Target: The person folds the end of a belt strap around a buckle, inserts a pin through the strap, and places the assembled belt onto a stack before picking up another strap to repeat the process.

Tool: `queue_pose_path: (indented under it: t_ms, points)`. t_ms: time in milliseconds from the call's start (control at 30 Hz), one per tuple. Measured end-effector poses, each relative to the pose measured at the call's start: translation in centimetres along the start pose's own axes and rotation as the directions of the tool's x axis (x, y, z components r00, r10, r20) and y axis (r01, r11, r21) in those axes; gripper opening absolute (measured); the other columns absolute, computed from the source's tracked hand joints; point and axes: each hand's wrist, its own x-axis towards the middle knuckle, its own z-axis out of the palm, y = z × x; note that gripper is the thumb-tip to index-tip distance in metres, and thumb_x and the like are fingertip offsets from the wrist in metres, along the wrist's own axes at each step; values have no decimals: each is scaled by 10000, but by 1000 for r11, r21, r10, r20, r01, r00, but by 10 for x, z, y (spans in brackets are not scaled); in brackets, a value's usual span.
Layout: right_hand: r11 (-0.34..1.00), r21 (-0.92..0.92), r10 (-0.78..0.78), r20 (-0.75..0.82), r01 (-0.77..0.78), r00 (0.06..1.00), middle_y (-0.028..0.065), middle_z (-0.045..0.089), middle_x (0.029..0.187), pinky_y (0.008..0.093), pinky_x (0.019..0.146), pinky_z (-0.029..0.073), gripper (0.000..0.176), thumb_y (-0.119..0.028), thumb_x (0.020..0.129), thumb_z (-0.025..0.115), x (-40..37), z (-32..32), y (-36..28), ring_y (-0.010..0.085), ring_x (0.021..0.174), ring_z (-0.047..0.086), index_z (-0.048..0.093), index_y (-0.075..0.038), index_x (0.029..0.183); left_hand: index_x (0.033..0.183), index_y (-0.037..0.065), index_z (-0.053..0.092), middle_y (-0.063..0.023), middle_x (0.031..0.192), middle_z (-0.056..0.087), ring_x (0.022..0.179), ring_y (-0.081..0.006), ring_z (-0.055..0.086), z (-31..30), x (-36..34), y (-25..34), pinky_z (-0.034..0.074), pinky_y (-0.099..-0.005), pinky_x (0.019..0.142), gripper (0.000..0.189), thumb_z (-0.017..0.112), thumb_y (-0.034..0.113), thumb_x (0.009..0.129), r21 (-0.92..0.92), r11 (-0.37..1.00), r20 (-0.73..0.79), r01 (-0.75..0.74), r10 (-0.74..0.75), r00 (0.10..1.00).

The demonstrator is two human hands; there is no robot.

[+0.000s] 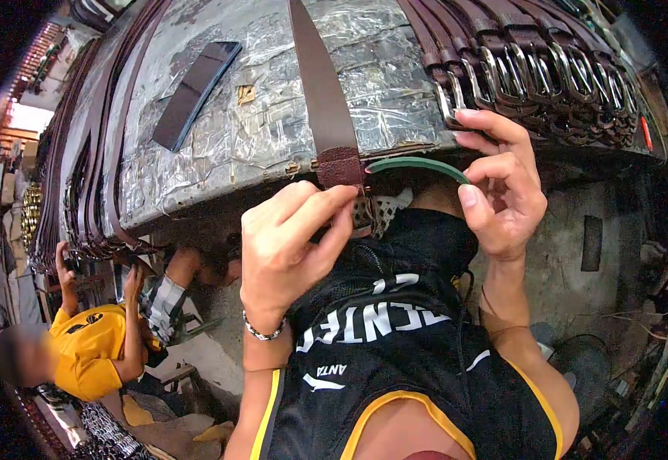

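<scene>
A brown leather belt [320, 92] lies across the table and hangs over its near edge, its end folded into a grainy dark red-brown loop. My left hand [297, 241] pinches the belt at this folded end, thumb and forefinger pressed together; metal shows just below the fingertips, partly hidden. To the right, a thin curved green strip [418, 164] is held by one end between the thumb and fingers of my right hand [509, 180]. The strip's free end points left, close to the belt's folded end.
Many belts with metal buckles [529, 73] hang over the table's right side; more straps [92, 153] drape on the left. A dark flat piece [197, 96] lies on the taped tabletop [273, 130]. A person in a yellow shirt [100, 345] sits at lower left, hands raised near the straps.
</scene>
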Motion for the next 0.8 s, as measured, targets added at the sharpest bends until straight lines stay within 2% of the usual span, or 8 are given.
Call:
queue_pose_path:
  t_ms: [100,167,300,400,433,533,667,800]
  points:
    - [994,-3,108,-37,-109,993,293,587,1359,473,1054,545,133,-95,857,701,-3,3,-4,364,1265,619,635,15,892,1047,43,792,-61,675,591,562,-169,575,2,0,1,438,-312,533,304,800,-80,769,28,999,46,-30,28,999]
    - [995,2,104,-48,-104,993,293,588,1360,470,1056,544,133,-96,860,704,-3,5,-3,360,1262,621,635,13,892,1057,48,791,-64,672,586,561,-176,577,4,-1,-1,441,-313,535,315,803,-77,768,72,994,85,-85,79,993]
    - [998,21,60,-56,-59,997,272,618,1346,431,1016,572,117,16,807,702,-1,6,-2,319,1195,641,664,33,916,1029,43,798,-66,666,582,553,-180,568,-2,-3,-1,434,-313,533,279,804,-72,774,9,1000,53,-20,20,998]
    - [999,-6,35,-21,-35,999,267,604,1367,437,1021,565,120,-1,792,719,-1,5,0,333,1233,625,670,20,900,1006,25,793,-72,674,598,557,-175,571,-13,-2,4,434,-308,538,240,799,-73,787,35,999,5,33,-34,999]
    - [999,-25,31,-2,-31,1000,265,599,1374,441,1023,562,119,-10,788,724,-1,4,-1,339,1245,619,672,15,893,979,30,775,-77,681,607,560,-212,595,-19,-1,3,459,-341,522,217,803,-63,785,99,995,27,22,-25,999]
    - [997,-71,24,47,-20,999,262,588,1392,451,1029,553,117,-34,778,732,0,2,-3,355,1273,606,678,2,875,971,22,769,-79,690,614,562,-213,596,-22,-2,3,464,-342,527,204,797,-62,788,41,997,26,60,-61,998]
    - [993,-115,26,85,-16,996,260,585,1400,456,1033,546,109,-47,775,727,1,-1,-5,362,1284,602,680,-6,863,959,-4,771,-86,695,641,596,-173,623,-21,-4,4,465,-293,575,182,770,-74,791,9,998,39,69,-70,997]
    - [992,-126,29,94,-17,995,259,584,1404,458,1038,543,103,-45,764,726,2,-1,-5,363,1287,602,680,-9,850,948,14,753,-107,748,687,628,-242,678,-22,-3,5,518,-341,583,179,782,-58,786,18,997,56,73,-74,996]
